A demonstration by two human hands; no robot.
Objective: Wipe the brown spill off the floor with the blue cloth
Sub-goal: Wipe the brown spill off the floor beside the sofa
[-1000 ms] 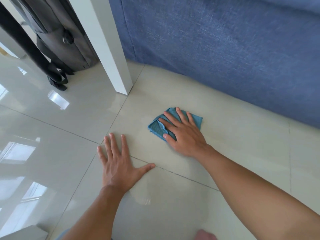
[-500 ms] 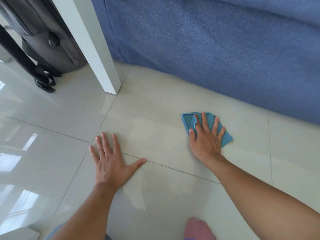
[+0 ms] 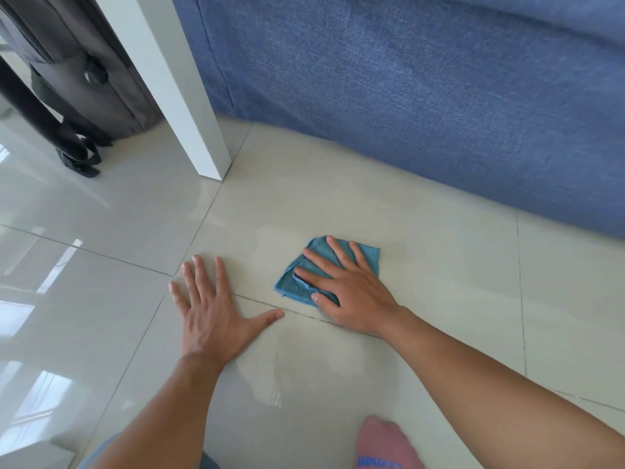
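Blue cloth pressed flat to the tiled floor at frame centre.

Open tile (image 3: 101,214) is seen at left, bounded by a white post (image 3: 176,96) and blue sofa (image 3: 422,96) above. The left hand (image 3: 211,313) is spread, palm down on tile; the right hand (image 3: 345,286) is splayed flat on the blue cloth (image 3: 297,286), gripping nothing.

The right hand (image 3: 348,292) covers the middle and near corner of the blue cloth (image 3: 294,282), so whatever floor (image 3: 439,282) lies under it is hidden. The pink sock (image 3: 385,445) is cut off by the bottom edge, its blue lettering too blurred to read.
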